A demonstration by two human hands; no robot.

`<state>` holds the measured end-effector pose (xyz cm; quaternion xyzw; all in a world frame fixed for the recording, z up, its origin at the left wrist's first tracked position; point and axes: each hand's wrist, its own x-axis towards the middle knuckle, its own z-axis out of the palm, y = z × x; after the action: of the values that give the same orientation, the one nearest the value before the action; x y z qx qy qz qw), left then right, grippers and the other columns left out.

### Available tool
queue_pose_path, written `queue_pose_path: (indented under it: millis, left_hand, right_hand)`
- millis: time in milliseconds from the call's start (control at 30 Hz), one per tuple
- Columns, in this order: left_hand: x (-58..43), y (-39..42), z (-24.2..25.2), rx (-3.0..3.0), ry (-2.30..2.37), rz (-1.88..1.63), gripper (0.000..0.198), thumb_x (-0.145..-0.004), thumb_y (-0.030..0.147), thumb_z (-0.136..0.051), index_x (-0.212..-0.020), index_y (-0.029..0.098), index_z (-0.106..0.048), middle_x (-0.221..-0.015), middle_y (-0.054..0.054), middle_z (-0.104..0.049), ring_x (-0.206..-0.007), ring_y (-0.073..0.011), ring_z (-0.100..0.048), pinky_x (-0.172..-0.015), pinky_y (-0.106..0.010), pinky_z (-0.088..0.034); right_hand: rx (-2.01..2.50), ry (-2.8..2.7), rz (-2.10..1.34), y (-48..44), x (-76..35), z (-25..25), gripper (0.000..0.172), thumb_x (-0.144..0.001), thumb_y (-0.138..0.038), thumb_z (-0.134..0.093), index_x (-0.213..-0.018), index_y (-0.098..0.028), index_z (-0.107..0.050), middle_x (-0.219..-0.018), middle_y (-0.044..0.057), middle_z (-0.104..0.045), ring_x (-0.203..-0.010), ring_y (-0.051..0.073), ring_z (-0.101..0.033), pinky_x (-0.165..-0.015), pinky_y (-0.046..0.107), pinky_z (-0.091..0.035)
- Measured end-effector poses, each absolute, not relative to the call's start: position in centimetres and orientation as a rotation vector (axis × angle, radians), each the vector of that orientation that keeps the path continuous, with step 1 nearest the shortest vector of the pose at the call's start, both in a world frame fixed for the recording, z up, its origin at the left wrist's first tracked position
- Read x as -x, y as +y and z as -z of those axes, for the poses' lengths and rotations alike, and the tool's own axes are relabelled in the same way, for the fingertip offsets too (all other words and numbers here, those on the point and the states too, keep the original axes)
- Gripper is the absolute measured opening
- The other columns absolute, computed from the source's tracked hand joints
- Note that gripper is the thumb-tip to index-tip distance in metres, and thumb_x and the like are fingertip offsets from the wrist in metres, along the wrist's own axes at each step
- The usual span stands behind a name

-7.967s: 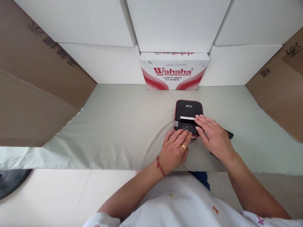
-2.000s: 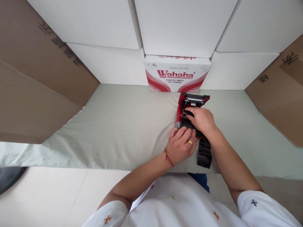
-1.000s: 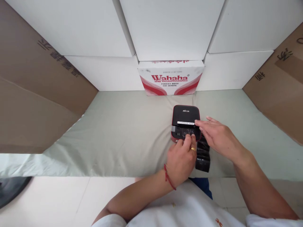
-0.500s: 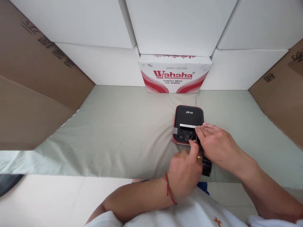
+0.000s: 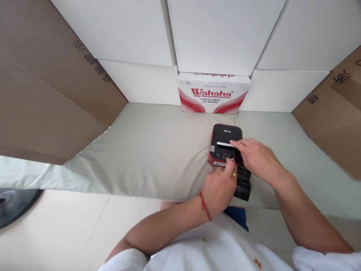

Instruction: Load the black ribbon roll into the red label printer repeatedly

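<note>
A black label printer (image 5: 227,135) with red sides lies flat on the cloth, a white strip across its top and shiny clear film near its front. My right hand (image 5: 258,160) rests along the printer's right side, its fingers closed on that edge and one fingertip by the white strip. My left hand (image 5: 221,188), with a ring and a red cord bracelet, is at the front edge, its fingers curled and a fingertip on the film; what it pinches is hidden. Partly behind my left hand, a ribbed black plastic strip (image 5: 243,184) lies on the cloth.
A pale green cloth (image 5: 158,158) covers the table. At the back stands a Wahaha water carton (image 5: 214,98) before stacked white boxes (image 5: 225,34). Brown cardboard panels (image 5: 56,94) flank both sides. A round black base (image 5: 17,207) sits on the floor at left.
The camera view has shifted. My right hand has slid off the black plastic toward the white strip and the printer's right edge. More of the ribbed black strip now shows. My left hand stays at the front.
</note>
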<state>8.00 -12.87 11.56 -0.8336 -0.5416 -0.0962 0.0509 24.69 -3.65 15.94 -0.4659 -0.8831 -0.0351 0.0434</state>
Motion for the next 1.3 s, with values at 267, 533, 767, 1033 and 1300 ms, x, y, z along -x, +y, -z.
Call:
queue_pose_path:
  millis: [267,533,767,1033,1300]
  left_hand:
    - [-8.5,-12.6,-12.1,2.63,-1.719,0.278,0.039,-0.105,0.016,-0.049,-0.141,0.012,-0.063,-0.15,-0.019,-0.065,-0.086,-0.0207,-0.077,-0.059,-0.034,-0.057]
    - [-4.3,-10.5,-11.8,2.489,-2.043,1.381,0.032,-0.102,0.029,-0.059,-0.134,0.026,-0.063,-0.134,-0.01,-0.067,-0.11,-0.0225,-0.073,-0.088,-0.035,-0.059]
    - [0.4,-3.1,-6.8,2.296,-2.618,2.559,0.058,-0.081,0.033,-0.074,-0.136,0.022,-0.058,-0.154,-0.014,-0.056,-0.135,-0.0267,-0.06,-0.12,-0.045,-0.047]
    - [0.0,0.1,-4.6,2.732,-2.159,3.082,0.112,-0.064,0.027,-0.08,-0.165,0.039,-0.034,-0.178,-0.004,-0.033,-0.172,-0.0292,-0.019,-0.14,-0.051,-0.018]
    - [0.2,0.1,-3.3,2.768,-2.203,3.074,0.128,-0.067,0.03,-0.08,-0.172,0.047,-0.009,-0.182,0.0,-0.025,-0.174,-0.0273,-0.015,-0.142,-0.052,-0.011]
  right_hand:
    - [1.627,-2.761,-0.02,-3.4,-22.8,-17.1,0.045,-0.101,-0.01,-0.054,-0.136,-0.026,-0.077,-0.124,0.009,-0.075,-0.113,0.028,-0.064,-0.065,0.035,-0.045]
    - [1.342,-2.473,0.017,-6.4,-24.4,-12.8,0.057,-0.093,0.001,-0.047,-0.14,-0.02,-0.074,-0.137,0.012,-0.073,-0.12,0.029,-0.062,-0.089,0.043,-0.06]
    - [1.109,-2.258,-0.133,-9.2,-25.6,-10.2,0.062,-0.091,0.006,-0.043,-0.134,-0.022,-0.078,-0.136,0.01,-0.075,-0.123,0.028,-0.061,-0.105,0.05,-0.059]
    - [1.18,-2.178,-0.203,-9.6,-24.9,-10.7,0.054,-0.1,-0.003,-0.045,-0.134,-0.027,-0.079,-0.139,0.01,-0.075,-0.128,0.028,-0.062,-0.11,0.056,-0.059]
    - [1.086,-2.178,-0.238,-9.3,-24.2,-11.5,0.051,-0.1,-0.003,-0.044,-0.128,-0.026,-0.08,-0.133,0.008,-0.081,-0.135,0.026,-0.069,-0.11,0.054,-0.062]
